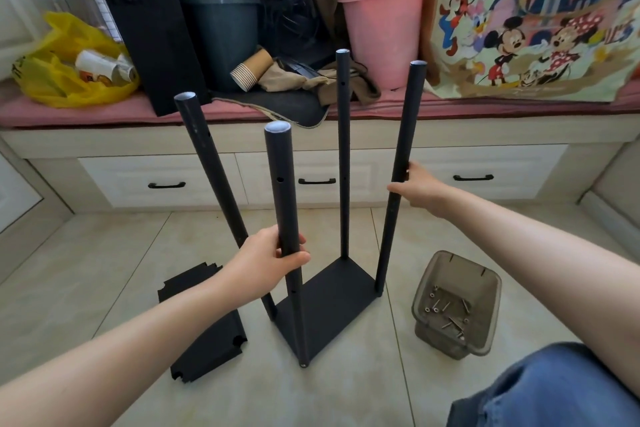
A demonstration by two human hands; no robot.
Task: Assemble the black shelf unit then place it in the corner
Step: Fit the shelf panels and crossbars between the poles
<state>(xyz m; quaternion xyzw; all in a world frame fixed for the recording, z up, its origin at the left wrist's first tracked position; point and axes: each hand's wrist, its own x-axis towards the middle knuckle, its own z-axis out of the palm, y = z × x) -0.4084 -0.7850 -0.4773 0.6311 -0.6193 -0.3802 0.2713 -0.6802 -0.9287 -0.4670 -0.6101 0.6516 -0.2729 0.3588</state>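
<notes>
Four black poles [204,156] stand at the corners of a black shelf panel [332,302] that lies flat on the tiled floor [104,270], in front of a window bench with white drawers [162,180]. The left hand [273,262] has fingers and thumb wrapped round the nearest pole [281,184], low on its shaft. The right hand [420,189] grasps the right-hand pole [403,149] about halfway up, thumb in front and fingers curled behind. No hand is on the far pole [343,149]. Spare shelf panels [207,333] lie stacked on the floor just left of the unit. A clear plastic tub [450,263] holding screws [446,315] sits on the floor to its right, near a denim-clad knee [554,388]. On the bench stand a pink bucket [384,28] and a cartoon-print bag [536,28]
</notes>
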